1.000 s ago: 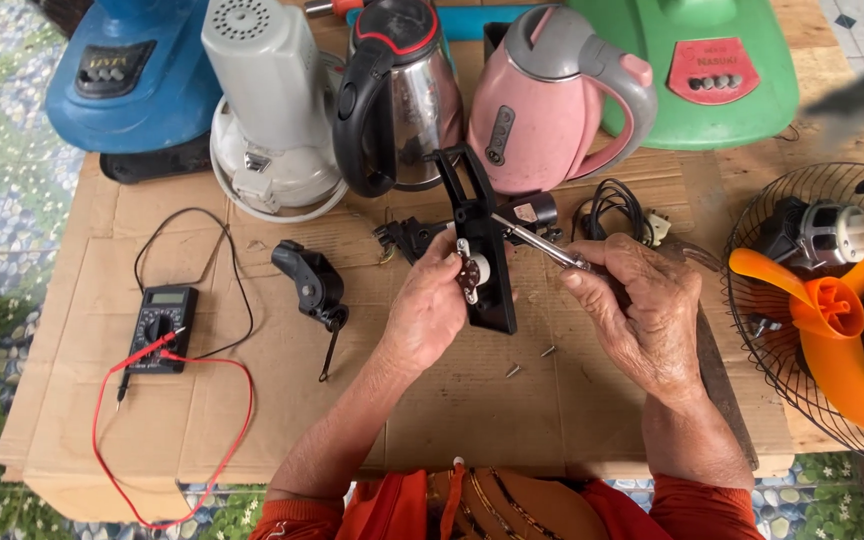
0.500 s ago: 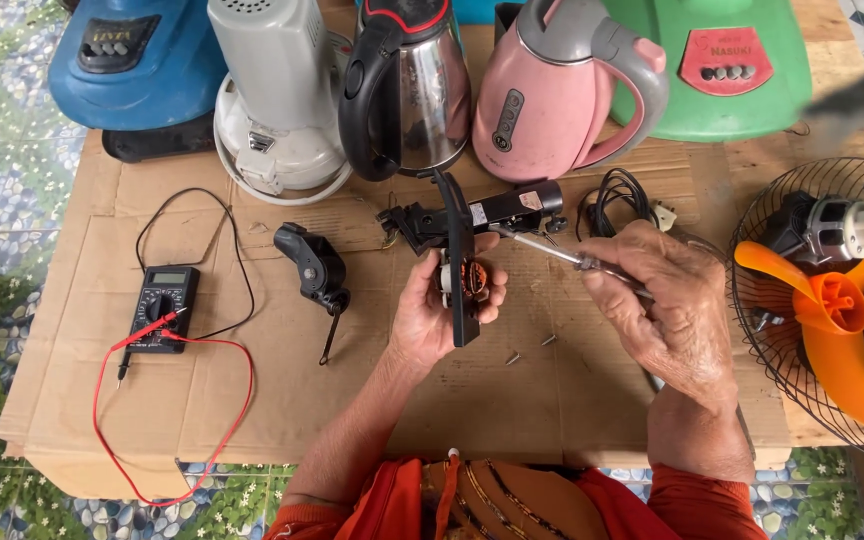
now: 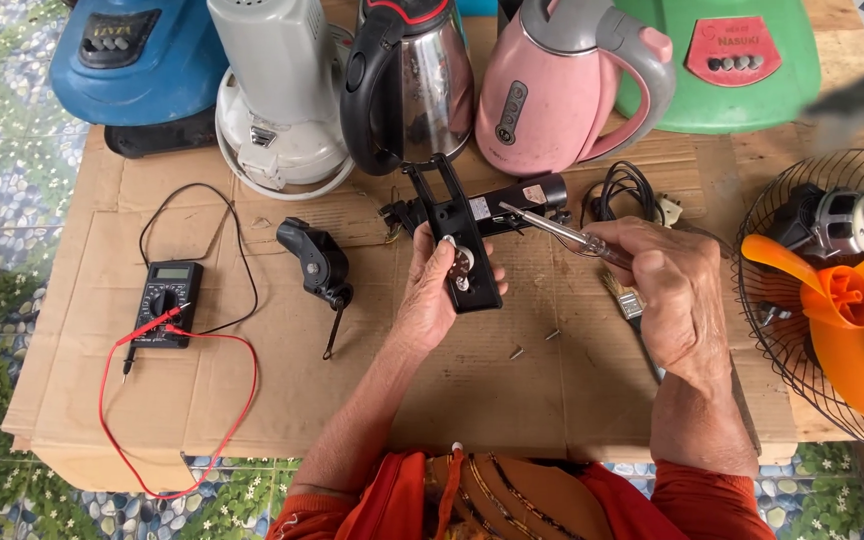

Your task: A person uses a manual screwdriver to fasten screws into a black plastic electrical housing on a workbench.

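Observation:
My left hand (image 3: 432,295) grips a long black plastic part (image 3: 457,240) with a small metal fitting on its face, held tilted above the cardboard. In my right hand (image 3: 677,295) is a screwdriver (image 3: 562,232) with a clear handle; its metal shaft points left toward the upper end of the black part. A black cylindrical piece (image 3: 512,205) lies just behind the held part. Two small screws (image 3: 534,343) lie on the cardboard below my hands.
Cardboard sheet (image 3: 252,400) covers the table. A multimeter (image 3: 164,305) with red and black leads lies left. A black handle piece (image 3: 317,262), small brush (image 3: 632,310), steel kettle (image 3: 417,75), pink kettle (image 3: 552,90), white appliance (image 3: 282,95), blue and green bases stand behind. Fan (image 3: 832,300) at right.
My left hand has turned the black part so its flat face shows again. The screwdriver tip has risen toward the part's upper end. The view has shifted slightly.

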